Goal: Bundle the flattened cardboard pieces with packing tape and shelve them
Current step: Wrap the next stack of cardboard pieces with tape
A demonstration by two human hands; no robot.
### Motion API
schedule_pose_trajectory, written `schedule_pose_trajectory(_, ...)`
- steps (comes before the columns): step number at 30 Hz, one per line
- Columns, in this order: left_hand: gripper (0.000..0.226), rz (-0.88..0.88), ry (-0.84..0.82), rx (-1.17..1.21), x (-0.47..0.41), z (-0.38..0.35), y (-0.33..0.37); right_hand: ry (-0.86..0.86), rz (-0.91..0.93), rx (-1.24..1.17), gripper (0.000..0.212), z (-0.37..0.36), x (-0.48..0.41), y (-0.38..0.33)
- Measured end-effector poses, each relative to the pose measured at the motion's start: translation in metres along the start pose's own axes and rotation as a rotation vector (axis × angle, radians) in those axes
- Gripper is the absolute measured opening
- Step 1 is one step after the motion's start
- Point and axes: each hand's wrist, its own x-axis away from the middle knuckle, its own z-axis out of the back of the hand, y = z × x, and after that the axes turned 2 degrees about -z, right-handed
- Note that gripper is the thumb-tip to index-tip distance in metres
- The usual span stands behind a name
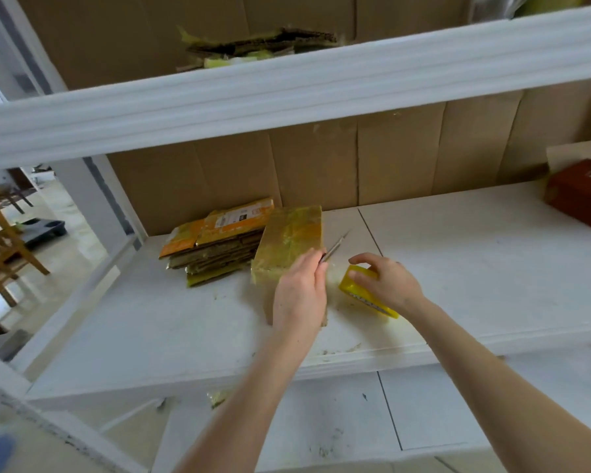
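Two hands | left hand (pixel 299 291) grips knife (pixel 335 248) over bundle (pixel 290 235) | right hand (pixel 388 283) holds tape (pixel 364 301)

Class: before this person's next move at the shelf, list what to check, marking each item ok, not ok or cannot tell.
1. Wrapping on the bundle: ok.
2. Grip of left hand on cutter: ok.
3. Tip of cutter apart from right hand: ok, though close.
4. Hold of right hand on tape dispenser: ok.
5. Whether tape dispenser is cut free from bundle: cannot tell.
6. Place of bundle on shelf, beside other stack: ok.
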Motion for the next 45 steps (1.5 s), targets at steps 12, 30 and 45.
schedule_pose_trajectory(12, 0.029, 0.026, -0.010, -0.161, 0.002, -0.025, -0.009, -0.009, -0.051, 0.280, 0.027, 0.017, 0.007, 0.001)
schedule_pose_trajectory(30, 0.050, 0.130, -0.171, -0.405, 0.039, -0.012, 0.034, 0.004, -0.083, 0.157, 0.019, 0.017, 0.013, -0.003)
schedule_pose_trajectory(45, 0.049, 0.224, -0.248, -0.490, 0.014, -0.026, 0.022, 0.088, -0.043, 0.204, 0.021, 0.015, 0.016, -0.006)
